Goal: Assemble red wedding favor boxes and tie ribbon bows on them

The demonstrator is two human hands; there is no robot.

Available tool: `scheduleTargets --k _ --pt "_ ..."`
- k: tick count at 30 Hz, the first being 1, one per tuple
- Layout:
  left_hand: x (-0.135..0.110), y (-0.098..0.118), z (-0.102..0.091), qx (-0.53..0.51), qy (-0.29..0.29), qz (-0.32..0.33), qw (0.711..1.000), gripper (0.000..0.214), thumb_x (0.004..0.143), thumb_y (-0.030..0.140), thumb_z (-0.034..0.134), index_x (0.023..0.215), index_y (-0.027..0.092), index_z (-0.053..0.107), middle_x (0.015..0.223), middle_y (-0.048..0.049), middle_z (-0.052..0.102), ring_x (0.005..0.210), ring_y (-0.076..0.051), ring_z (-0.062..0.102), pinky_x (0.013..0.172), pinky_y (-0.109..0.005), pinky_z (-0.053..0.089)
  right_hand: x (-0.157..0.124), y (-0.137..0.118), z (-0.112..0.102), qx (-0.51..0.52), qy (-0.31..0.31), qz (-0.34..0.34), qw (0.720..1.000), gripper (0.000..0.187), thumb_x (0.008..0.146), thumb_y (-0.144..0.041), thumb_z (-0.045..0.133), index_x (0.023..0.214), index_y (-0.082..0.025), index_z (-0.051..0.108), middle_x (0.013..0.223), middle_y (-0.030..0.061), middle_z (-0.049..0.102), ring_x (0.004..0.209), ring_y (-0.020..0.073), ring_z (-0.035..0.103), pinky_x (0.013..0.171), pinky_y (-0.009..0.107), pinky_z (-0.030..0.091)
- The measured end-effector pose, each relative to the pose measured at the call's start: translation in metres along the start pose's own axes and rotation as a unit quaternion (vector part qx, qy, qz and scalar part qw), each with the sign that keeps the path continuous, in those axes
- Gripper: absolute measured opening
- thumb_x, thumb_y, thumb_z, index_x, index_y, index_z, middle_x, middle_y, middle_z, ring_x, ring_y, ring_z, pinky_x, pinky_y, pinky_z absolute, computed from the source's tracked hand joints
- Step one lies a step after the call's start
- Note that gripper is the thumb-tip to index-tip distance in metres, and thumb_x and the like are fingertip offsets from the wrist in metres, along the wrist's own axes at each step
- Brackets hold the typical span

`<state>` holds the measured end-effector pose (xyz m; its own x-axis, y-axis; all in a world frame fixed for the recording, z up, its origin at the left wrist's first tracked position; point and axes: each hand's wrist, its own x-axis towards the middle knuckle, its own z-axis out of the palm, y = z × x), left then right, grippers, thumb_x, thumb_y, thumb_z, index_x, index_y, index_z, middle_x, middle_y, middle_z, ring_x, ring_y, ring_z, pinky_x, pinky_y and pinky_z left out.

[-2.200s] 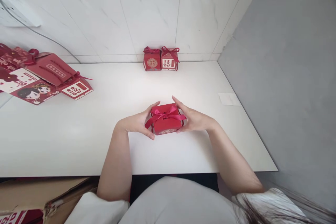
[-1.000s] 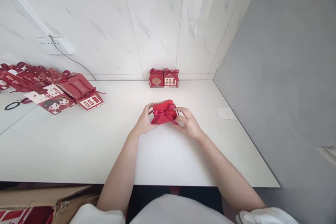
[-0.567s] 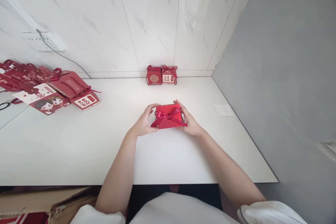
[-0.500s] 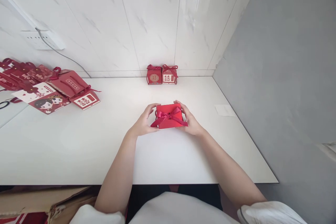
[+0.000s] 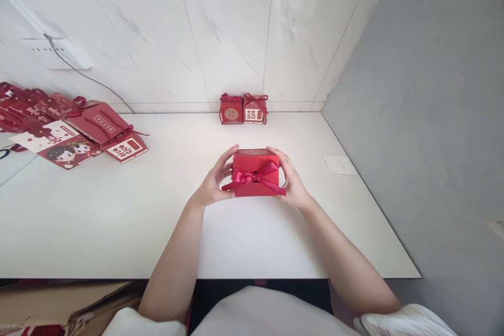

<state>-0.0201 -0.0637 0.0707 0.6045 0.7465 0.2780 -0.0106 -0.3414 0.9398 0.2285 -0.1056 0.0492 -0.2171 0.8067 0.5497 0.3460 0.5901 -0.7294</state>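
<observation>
A small red gift box [image 5: 255,174] with a dark red ribbon bow on its near face is held above the white table [image 5: 157,210]. My left hand [image 5: 214,181] grips its left side, fingers curled around the edge. My right hand [image 5: 291,181] grips the right side the same way. The box is tilted so the bow faces me. Two finished red boxes [image 5: 243,109] with bows stand side by side against the back wall.
A pile of flat red box blanks [image 5: 66,128] lies at the table's left. A small white paper [image 5: 340,164] lies at the right, near the grey wall. A socket with a cable [image 5: 59,52] hangs on the tiled wall. A cardboard carton [image 5: 66,304] sits below the table's front edge.
Both hands have turned and lifted the box slightly; its bow now faces me and the box looks larger and squarer than half a second ago.
</observation>
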Motion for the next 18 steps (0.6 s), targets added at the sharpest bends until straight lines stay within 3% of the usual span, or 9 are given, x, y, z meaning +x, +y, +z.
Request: scheduleTargets --k 13,18 --pt "0.0027 0.0010 0.0021 0.011 0.011 0.000 1.000 0.095 0.073 0.033 0.081 0.153 0.041 0.030 0.161 -0.0032 0.030 0.140 -0.035 0.042 0.109 -0.047 0.047 0.0016 0.0025 -0.0006 -0.030 -0.005 -0.009 1.000 0.088 0.082 -0.032 0.071 0.154 -0.033 0.021 0.157 0.0082 0.034 0.146 0.0298 0.033 0.119 0.050 0.036" --pt "0.0021 0.0012 -0.0002 -0.014 -0.008 -0.029 0.999 0.101 0.070 0.031 0.084 0.154 0.037 0.028 0.162 -0.0076 0.027 0.134 -0.035 0.049 0.104 -0.044 0.052 -0.0006 0.0098 -0.0006 -0.054 -0.017 -0.012 0.998 0.096 0.077 -0.040 0.075 0.155 -0.030 0.018 0.154 0.0123 0.036 0.142 0.0341 0.036 0.115 0.054 0.039"
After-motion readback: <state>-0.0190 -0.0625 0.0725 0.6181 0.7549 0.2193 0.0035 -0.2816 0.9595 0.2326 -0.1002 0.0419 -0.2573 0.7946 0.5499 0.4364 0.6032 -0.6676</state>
